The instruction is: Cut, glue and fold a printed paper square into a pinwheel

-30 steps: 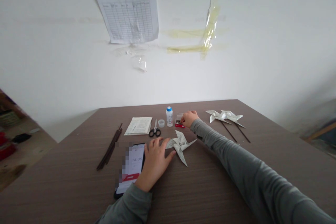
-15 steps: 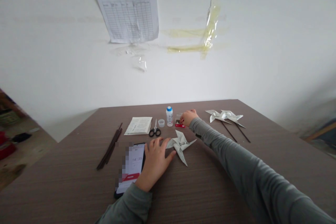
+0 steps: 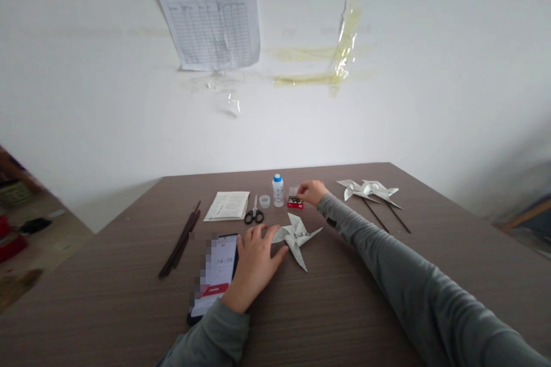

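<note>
A folded paper pinwheel (image 3: 296, 236) lies in the middle of the table with no stick on it. My left hand (image 3: 257, 261) rests beside it, fingers apart, the index finger and thumb close around its left blade. Farther back, my right hand (image 3: 313, 190) is closed in a pinch just over the right edge of a small red box (image 3: 295, 203). Small dark and shiny pieces fill this box, and a clear lid stands behind it. Whatever the right fingertips hold is too small to make out.
Behind stand a white bottle (image 3: 278, 191) with a blue cap and a small clear cup (image 3: 264, 202). Scissors (image 3: 254, 215), stacked paper (image 3: 227, 206), dark sticks (image 3: 181, 241) and a phone (image 3: 214, 275) lie left. Two pinwheels on sticks (image 3: 370, 190) lie right.
My right hand has lifted slightly and shifted right, uncovering more of the red box and its contents. The left hand and the pinwheel have stayed in place.
</note>
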